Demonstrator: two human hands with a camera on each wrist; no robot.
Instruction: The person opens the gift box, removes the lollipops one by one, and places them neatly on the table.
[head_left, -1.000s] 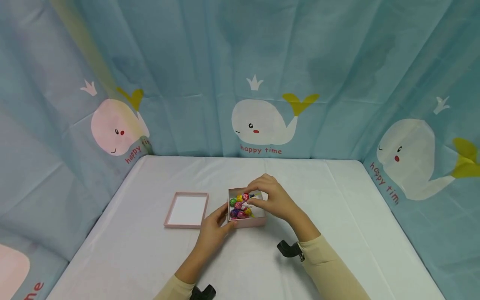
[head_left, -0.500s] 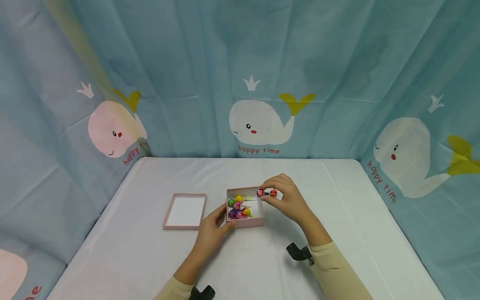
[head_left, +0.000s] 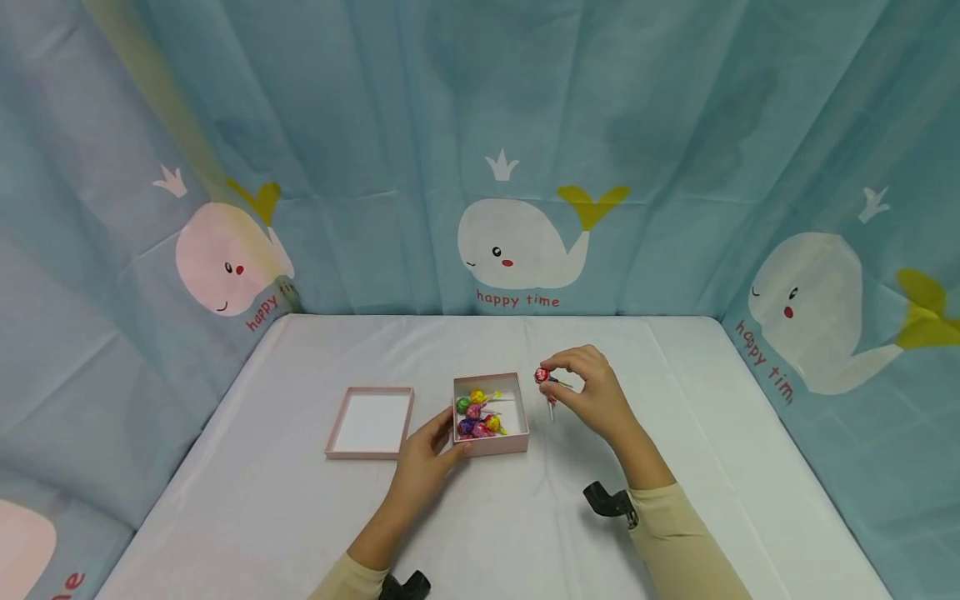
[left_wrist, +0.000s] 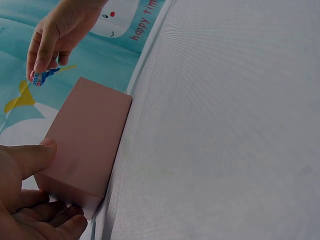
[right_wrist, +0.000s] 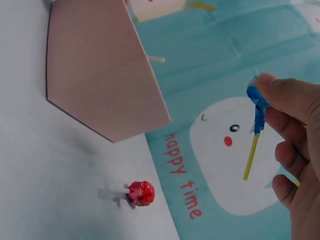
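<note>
A shallow pink box (head_left: 491, 448) stands uncovered on the table, with several wrapped lollipops (head_left: 480, 417) lying inside. My left hand (head_left: 426, 467) holds the box at its near left corner, thumb (left_wrist: 35, 159) on one side and fingers round the other. To the right of the box and above the table, my right hand (head_left: 592, 392) pinches a lollipop (head_left: 542, 375). Its wrapper looks red in the head view and blue in the right wrist view, where a yellow stick (right_wrist: 251, 157) points down. Below that hand, a red lollipop (right_wrist: 141, 193) lies on the table.
Left of the box lies its pink-rimmed lid (head_left: 369, 422), white inside facing up. A white cloth covers the table (head_left: 652, 367). Blue curtains (head_left: 390, 250) with whale prints hang behind and at both sides.
My right hand has lifted a lollipop out of the box and carried it right, past the box's edge. The red lollipop on the table has come into view. My left hand stays on the box.
</note>
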